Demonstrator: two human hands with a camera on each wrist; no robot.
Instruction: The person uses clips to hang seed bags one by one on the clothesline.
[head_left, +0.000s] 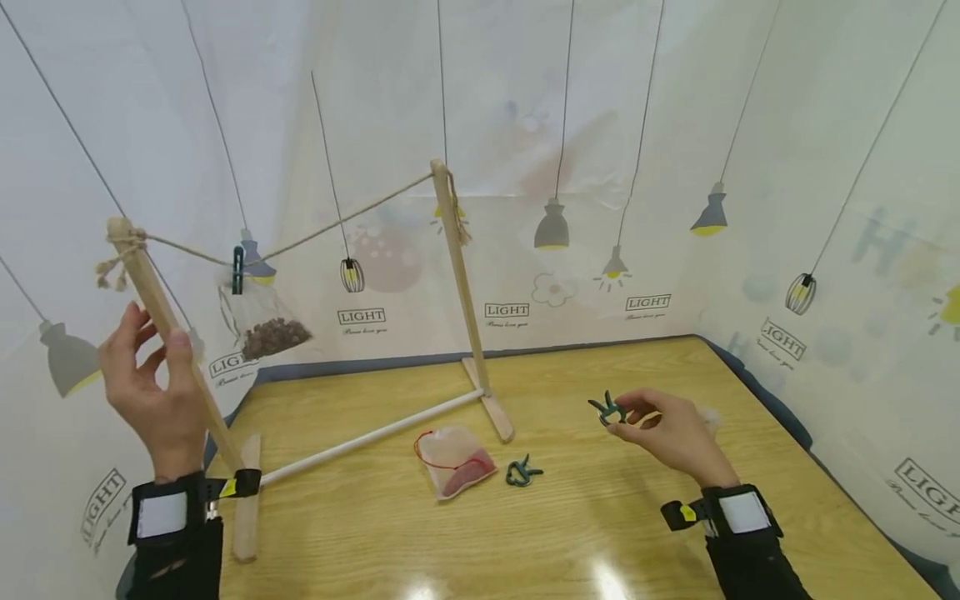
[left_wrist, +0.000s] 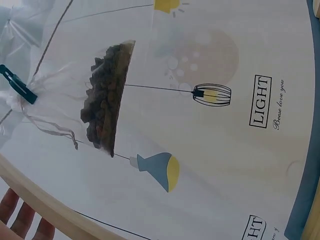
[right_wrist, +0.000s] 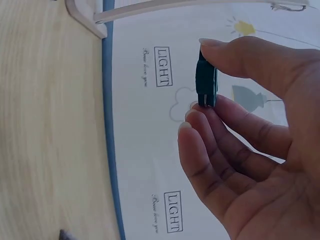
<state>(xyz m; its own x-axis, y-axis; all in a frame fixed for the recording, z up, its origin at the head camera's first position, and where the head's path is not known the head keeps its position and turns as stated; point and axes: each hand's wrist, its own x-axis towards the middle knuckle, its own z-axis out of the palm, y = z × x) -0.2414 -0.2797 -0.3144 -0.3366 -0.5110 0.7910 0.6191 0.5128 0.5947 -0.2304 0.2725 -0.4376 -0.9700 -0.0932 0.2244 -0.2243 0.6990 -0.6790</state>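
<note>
Clip (head_left: 609,407) pinched in the right hand (head_left: 671,429), above the table's (head_left: 345,517) right side; one bag up, one down.
At left, the dark-filled bag (head_left: 276,337) hangs pegged to the rope (head_left: 352,215), seemingly done; the pink bag (head_left: 459,467) lies near the middle, not yet hung, a second clip (head_left: 527,472) just right of it. The left hand (head_left: 161,400) is at the left post (head_left: 144,271), fingers partly bent; whether it grips, I cannot tell.

The head view is bright, with glare on the table (head_left: 570,533) (two white patches), the left wrist view dimmer
</note>
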